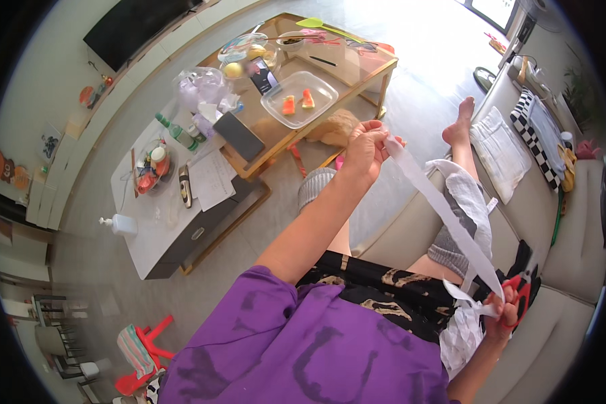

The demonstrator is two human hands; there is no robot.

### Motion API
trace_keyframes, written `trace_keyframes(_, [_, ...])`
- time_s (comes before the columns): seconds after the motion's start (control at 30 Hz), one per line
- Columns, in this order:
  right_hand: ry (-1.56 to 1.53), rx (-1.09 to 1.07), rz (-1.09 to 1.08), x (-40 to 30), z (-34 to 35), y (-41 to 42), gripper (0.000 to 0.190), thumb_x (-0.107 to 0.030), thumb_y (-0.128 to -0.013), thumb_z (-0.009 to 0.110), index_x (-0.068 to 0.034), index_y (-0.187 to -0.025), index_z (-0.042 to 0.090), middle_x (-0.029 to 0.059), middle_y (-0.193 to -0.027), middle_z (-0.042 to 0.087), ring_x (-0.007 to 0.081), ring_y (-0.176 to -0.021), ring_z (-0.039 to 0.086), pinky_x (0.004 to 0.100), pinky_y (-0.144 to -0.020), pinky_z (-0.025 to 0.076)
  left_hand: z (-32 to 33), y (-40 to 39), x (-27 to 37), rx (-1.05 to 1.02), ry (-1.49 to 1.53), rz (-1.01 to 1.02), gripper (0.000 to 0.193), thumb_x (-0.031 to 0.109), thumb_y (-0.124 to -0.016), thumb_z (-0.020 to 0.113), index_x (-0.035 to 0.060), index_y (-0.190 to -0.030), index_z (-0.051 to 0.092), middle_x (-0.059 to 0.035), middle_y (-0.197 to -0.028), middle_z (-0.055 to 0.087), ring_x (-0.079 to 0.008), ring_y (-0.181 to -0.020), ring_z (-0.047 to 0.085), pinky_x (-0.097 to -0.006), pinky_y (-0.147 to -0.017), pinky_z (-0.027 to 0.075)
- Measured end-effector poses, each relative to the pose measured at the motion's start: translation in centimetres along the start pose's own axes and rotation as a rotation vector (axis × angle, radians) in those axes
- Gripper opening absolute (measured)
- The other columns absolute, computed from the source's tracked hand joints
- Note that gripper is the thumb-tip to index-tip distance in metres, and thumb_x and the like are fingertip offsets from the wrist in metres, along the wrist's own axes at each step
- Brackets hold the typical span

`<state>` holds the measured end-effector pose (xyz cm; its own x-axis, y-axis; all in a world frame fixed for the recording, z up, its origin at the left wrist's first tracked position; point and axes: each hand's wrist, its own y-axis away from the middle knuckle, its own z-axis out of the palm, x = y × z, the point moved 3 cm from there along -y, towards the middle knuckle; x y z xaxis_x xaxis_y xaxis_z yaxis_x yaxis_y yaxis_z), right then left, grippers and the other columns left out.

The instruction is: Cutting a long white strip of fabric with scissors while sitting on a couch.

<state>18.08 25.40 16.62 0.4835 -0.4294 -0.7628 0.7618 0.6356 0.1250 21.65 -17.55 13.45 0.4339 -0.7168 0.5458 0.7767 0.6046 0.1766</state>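
My left hand [366, 151] is raised over the floor and pinches one end of a long white strip [442, 212], perhaps cloth or paper. The strip slants down, pulled fairly straight, to my right hand [502, 313] near my hip. That hand grips the strip's other end along with a pair of scissors [522, 295] with red handles. Beneath it lies a crumpled heap of white strips [462, 338] beside my lap. A white cloth [467, 197] with a loose edge is draped over my right knee, on top of a grey knee sleeve [449, 255].
A glass-topped coffee table [275, 146] stands ahead, with a plastic tray [323, 113] of watermelon pieces and a phone [262, 76]. Left of it, a white-topped table [146, 242] bears bottles and a hair clipper [185, 187]. The beige sofa [545, 227] carries cushions. A furry animal [333, 127] is under the glass.
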Motion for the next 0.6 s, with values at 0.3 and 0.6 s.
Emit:
trace_keyframes(0.3, [1.015,0.410,-0.515,-7.0,-11.4,10.8,0.037,-0.009,-0.087,0.058,-0.006,-0.124,0.054,0.0031,-0.125,0.053,0.0099,-0.109,0.053,0.0206,-0.073,0.046,1.0,2.5,-5.7,-0.210,-0.221,-0.078,0.027,-0.004,-0.076,0.059,0.0068,-0.099,0.049,-0.0022,-0.079,0.054,-0.0147,-0.069,0.055,-0.0318,-0.067,0.049])
trace_keyframes(0.6, [0.676,0.977,-0.269,-9.6,-13.1,15.1,0.020,-0.023,-0.081,0.069,-0.016,-0.078,0.051,-0.0081,-0.066,0.048,0.0013,-0.055,0.047,0.0166,-0.047,0.032,2.4,5.8,-11.5,-0.198,-0.347,-0.328,0.024,-0.007,-0.080,0.057,0.0054,-0.100,0.049,-0.0071,-0.086,0.059,-0.0191,-0.076,0.061,-0.0327,-0.069,0.054])
